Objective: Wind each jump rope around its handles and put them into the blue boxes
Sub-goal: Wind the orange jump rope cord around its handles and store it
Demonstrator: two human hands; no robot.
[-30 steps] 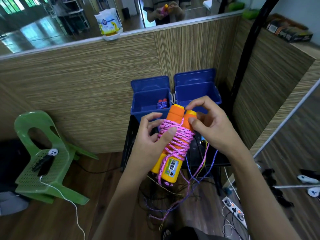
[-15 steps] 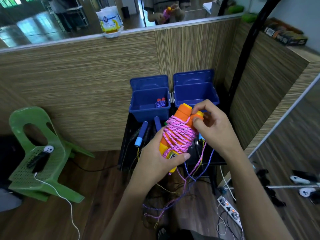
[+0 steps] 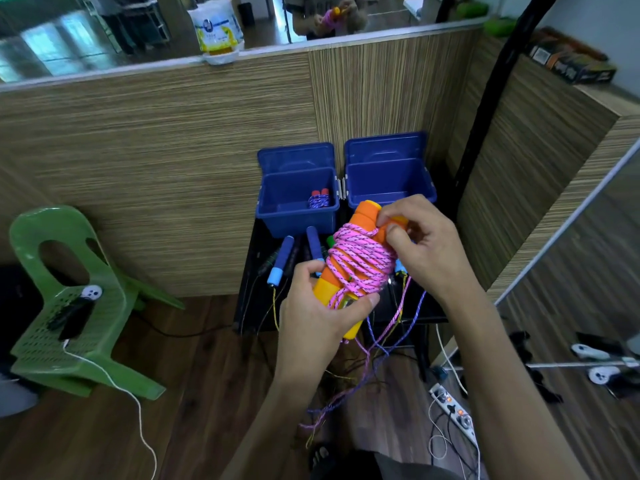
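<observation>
Left hand (image 3: pixel 320 308) wrapped around lower orange handles (image 3: pixel 349 271), right hand (image 3: pixel 420 244) pinching pink rope (image 3: pixel 360 265) near their tops, above black tabletop (image 3: pixel 256 271). Counter display hidden under thumb; print on white bag (image 3: pixel 216 29) unreadable. Wound rope (image 3: pixel 319 199) half-hidden in left blue box (image 3: pixel 298 211).
</observation>
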